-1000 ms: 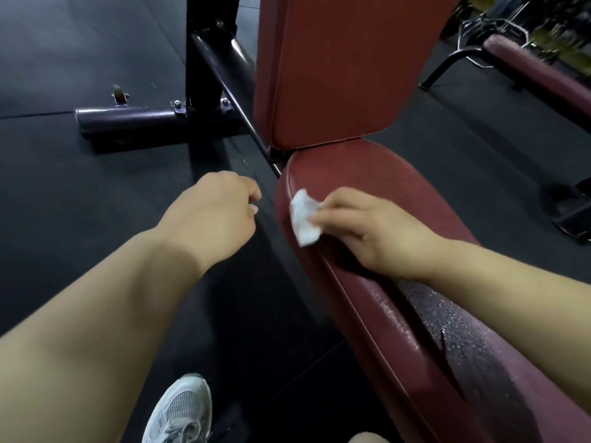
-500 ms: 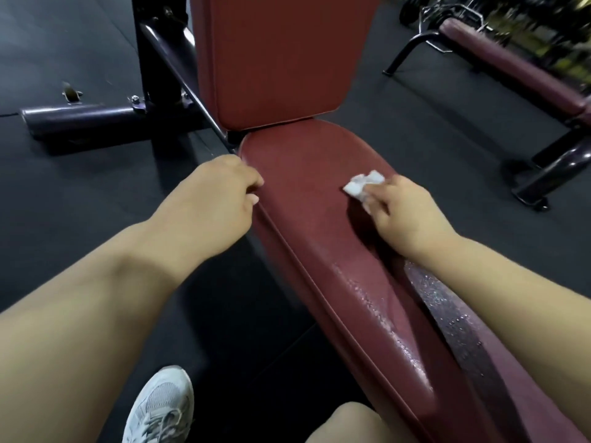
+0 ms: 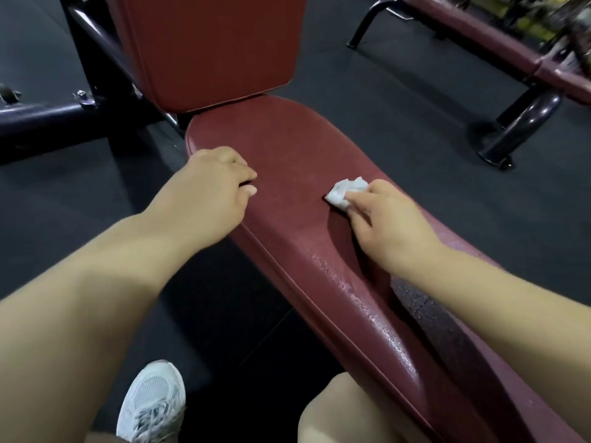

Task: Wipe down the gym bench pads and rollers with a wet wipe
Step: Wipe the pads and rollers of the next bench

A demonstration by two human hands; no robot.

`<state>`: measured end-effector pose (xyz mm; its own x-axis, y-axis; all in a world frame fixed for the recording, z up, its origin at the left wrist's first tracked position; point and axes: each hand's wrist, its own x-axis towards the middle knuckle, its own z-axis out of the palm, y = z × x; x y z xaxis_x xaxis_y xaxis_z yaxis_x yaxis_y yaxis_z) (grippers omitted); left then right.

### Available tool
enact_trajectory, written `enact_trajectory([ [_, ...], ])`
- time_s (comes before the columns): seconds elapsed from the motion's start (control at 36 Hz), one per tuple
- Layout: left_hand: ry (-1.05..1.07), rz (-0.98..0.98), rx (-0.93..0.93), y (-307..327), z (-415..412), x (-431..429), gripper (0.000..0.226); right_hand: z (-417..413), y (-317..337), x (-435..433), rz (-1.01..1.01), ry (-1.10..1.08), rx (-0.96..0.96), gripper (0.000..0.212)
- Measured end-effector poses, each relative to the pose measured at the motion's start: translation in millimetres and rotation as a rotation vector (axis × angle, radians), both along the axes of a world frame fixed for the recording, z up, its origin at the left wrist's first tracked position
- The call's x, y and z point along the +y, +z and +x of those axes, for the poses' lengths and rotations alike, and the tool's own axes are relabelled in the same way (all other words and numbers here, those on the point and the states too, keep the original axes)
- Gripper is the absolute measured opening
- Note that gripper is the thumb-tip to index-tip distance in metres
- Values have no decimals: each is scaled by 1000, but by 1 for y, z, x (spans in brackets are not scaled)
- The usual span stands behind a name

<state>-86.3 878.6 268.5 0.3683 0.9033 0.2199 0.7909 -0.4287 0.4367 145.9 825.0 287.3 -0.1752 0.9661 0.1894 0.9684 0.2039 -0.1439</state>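
Observation:
A dark red seat pad runs from the centre toward the lower right, its near part glistening wet. An upright red back pad stands at its far end. My right hand presses a crumpled white wet wipe onto the middle of the seat pad. My left hand is a loose fist with nothing in it, resting at the pad's left edge. No rollers are in view.
A black steel frame and floor bar stand left of the bench on dark rubber flooring. Another maroon bench with a black leg sits at the upper right. My white shoe and knee are below.
My right hand swept the wipe from the pad's left rim across to its middle. My left hand came from off the left side onto the pad's edge. The view shifted left.

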Motion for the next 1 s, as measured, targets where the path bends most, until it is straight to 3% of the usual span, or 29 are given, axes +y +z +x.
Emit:
enact_trajectory([
  [0.06, 9, -3, 9, 0, 1, -2, 31, -18, -2, -15, 43, 120, 61, 18],
  [0.14, 16, 6, 18, -2, 0, -2, 32, -29, -1, -37, -80, 356, 103, 13],
  [0.25, 24, 13, 29, -1, 1, -4, 32, -15, 12, -47, -224, 476, 55, 19],
  [0.39, 47, -34, 38, 7, 2, -11, 34, -4, 33, -39, -316, 388, 25, 24],
  [0.61, 3, -135, 97, 21, -2, -18, 34, -11, 66, -4, -517, 237, -182, 28],
  [0.75, -1, -142, 100, 53, -13, -16, 30, -32, 95, 22, -377, 215, -115, 25],
  [1.0, 104, 121, -45, 134, -55, 20, 30, -71, 148, 69, 48, 98, 106, 24],
])
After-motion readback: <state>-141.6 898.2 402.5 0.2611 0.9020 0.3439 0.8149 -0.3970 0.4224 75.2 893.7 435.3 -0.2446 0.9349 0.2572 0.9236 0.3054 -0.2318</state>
